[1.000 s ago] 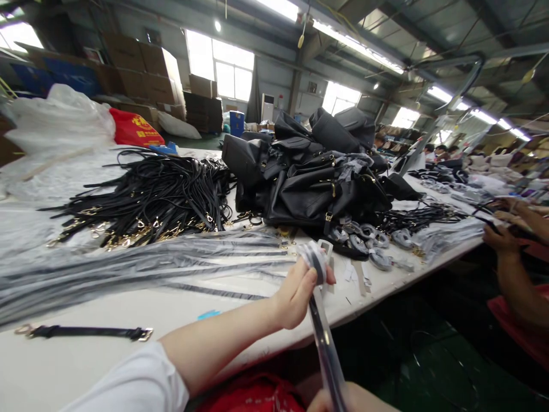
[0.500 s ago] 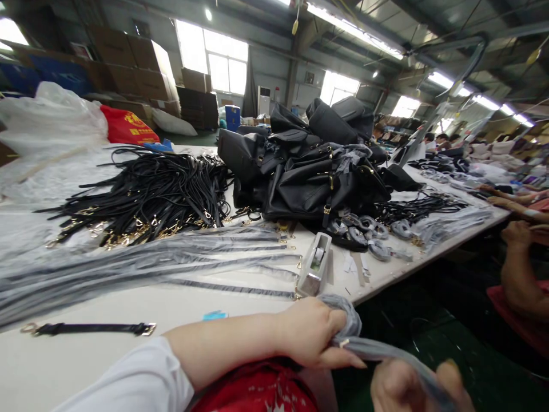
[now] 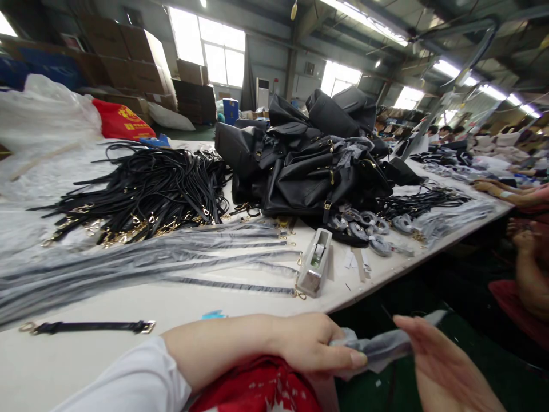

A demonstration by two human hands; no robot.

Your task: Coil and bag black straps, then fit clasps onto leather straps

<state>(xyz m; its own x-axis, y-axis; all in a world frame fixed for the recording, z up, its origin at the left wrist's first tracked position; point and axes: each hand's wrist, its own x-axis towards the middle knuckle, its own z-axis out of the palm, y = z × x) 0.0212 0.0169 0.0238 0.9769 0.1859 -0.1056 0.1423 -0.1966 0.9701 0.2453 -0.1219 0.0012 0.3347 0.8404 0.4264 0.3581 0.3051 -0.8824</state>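
My left hand (image 3: 315, 346) is closed round a coiled strap in grey plastic wrap (image 3: 380, 348), in front of the table edge. To its right, my right hand (image 3: 446, 363) is raised at the strap's far end with its fingers stretched out. A grey tape dispenser (image 3: 314, 263) stands on the table above my left hand. Plastic-wrapped straps (image 3: 163, 257) with gold clips lie in long rows to the left. A short black strap with a gold buckle (image 3: 92, 327) rests at the near left.
A large heap of black bags (image 3: 313, 166) covers the table's middle. Left of it lies a pile of black straps (image 3: 150, 189). Wrapped coils (image 3: 380, 245) sit near the table's right edge (image 3: 403, 268). Another person's arm (image 3: 529, 269) shows at the far right.
The loose wrapped strap hanging between my hands is now a short, thick bundle. My right hand has risen and its fingers have straightened. My left hand still grips the strap.
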